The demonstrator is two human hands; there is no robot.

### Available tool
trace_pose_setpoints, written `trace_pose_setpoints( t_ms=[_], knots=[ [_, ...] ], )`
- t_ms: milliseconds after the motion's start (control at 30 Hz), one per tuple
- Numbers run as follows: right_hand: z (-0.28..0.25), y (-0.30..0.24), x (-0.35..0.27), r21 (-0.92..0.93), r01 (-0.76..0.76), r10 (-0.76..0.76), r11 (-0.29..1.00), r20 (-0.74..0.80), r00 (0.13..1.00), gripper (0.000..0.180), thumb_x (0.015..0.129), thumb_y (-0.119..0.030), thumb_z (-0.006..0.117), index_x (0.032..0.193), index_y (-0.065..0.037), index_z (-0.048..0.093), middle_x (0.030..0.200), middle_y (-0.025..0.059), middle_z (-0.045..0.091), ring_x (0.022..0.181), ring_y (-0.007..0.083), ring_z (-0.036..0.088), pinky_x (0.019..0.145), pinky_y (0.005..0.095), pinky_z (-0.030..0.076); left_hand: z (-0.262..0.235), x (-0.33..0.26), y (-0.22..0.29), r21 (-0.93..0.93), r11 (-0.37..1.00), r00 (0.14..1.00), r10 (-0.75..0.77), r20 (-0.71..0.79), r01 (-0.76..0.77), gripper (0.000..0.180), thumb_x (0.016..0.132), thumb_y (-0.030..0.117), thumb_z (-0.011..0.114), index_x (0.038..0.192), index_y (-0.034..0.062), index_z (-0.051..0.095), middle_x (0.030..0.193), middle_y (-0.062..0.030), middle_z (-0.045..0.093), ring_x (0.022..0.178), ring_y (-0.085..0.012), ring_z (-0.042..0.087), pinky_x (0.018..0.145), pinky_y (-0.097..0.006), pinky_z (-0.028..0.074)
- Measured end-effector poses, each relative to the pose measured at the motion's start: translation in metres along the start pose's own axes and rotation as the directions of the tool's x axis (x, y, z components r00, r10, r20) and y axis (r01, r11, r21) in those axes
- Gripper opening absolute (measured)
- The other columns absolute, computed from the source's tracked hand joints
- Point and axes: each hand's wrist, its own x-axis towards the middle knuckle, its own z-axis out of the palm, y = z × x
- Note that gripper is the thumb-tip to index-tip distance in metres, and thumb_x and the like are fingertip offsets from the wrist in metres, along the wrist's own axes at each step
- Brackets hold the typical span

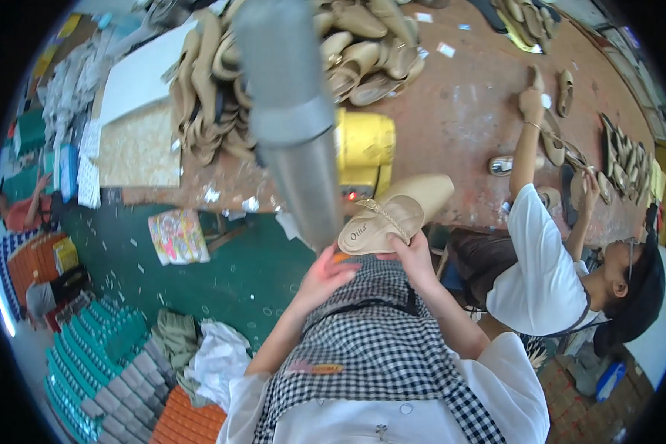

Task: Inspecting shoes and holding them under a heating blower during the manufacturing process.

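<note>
A beige closed-toe mule [401,214] with a braided strap and gold trim is tilted in front of me, its toe pointing up and right. My right hand [414,263] grips its side, thumb over the insole edge. My left hand [325,280] is close under the heel end. Between its thumb and fingers shows a small orange thing [340,257], mostly hidden, whose kind I cannot make out. Reddish light falls on that hand. Just beyond the mule stands a yellow machine [374,144] with a red light. A blurred grey metal pipe [292,111] hangs close before me.
Many beige shoes [362,55] lie heaped on the brown worktable [451,96]. At my right a co-worker [547,259] reaches over the table among more shoes [629,166]. Left are boards [140,152], a patterned stool [177,237] and teal stacked racks [96,355].
</note>
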Motion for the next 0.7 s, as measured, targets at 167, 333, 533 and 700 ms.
trace_pose_setpoints(
  t_ms=[167, 333, 533, 700],
  knots=[
    [0.006, 0.006, -0.018, -0.007, -0.139, 0.138, 0.990, 0.177, 0.975, 0.044, 0.087, -0.018, 0.054, 0.123, 0.001, 0.037, 0.114, 0.0134, 0.053, 0.095, 0.0228, 0.058, 0.070, 0.0318, 0.055, -0.043, -0.027, -0.020, -0.106, 0.994, 0.986, -0.008, -0.164, -0.010, 0.027, 0.086, 0.004, 0.052, 0.113, 0.0005, 0.048, 0.096, -0.0073, 0.059, 0.083, -0.0162, 0.061, 0.070, -0.028, 0.054],
    [0.012, 0.071, 0.038, 0.096, -0.188, 0.171, 0.978, 0.158, 0.973, 0.023, 0.086, -0.013, 0.053, 0.107, -0.005, 0.048, 0.111, 0.0138, 0.054, 0.092, 0.0202, 0.059, 0.070, 0.0340, 0.052, -0.060, -0.015, -0.027, 0.003, 0.995, 0.989, -0.101, -0.107, 0.102, 0.032, 0.085, 0.009, 0.053, 0.116, 0.0073, 0.048, 0.102, -0.0039, 0.055, 0.092, -0.0135, 0.056, 0.070, -0.026, 0.052],
    [0.033, 0.133, 0.057, 0.305, -0.171, 0.189, 0.937, -0.031, 0.981, 0.035, 0.086, -0.021, 0.054, 0.115, -0.007, 0.041, 0.107, 0.0067, 0.052, 0.100, 0.0199, 0.052, 0.084, 0.0395, 0.045, -0.092, 0.049, -0.079, -0.294, 0.955, 0.912, -0.163, -0.375, 0.050, 0.040, 0.086, 0.020, 0.054, 0.120, 0.0013, 0.043, 0.105, -0.0102, 0.053, 0.087, -0.0167, 0.057, 0.069, -0.029, 0.054],
    [0.027, 0.107, 0.059, -0.027, -0.028, 0.025, 0.999, -0.094, 0.995, 0.034, 0.085, -0.018, 0.052, 0.113, -0.001, 0.041, 0.104, 0.0131, 0.055, 0.089, 0.0221, 0.060, 0.076, 0.0342, 0.051, -0.095, 0.070, -0.082, -0.206, 0.964, 0.970, -0.198, -0.140, 0.167, 0.028, 0.085, 0.023, 0.057, 0.104, 0.0013, 0.054, 0.099, -0.0111, 0.053, 0.083, -0.0162, 0.057, 0.067, -0.029, 0.054]
  ],
)
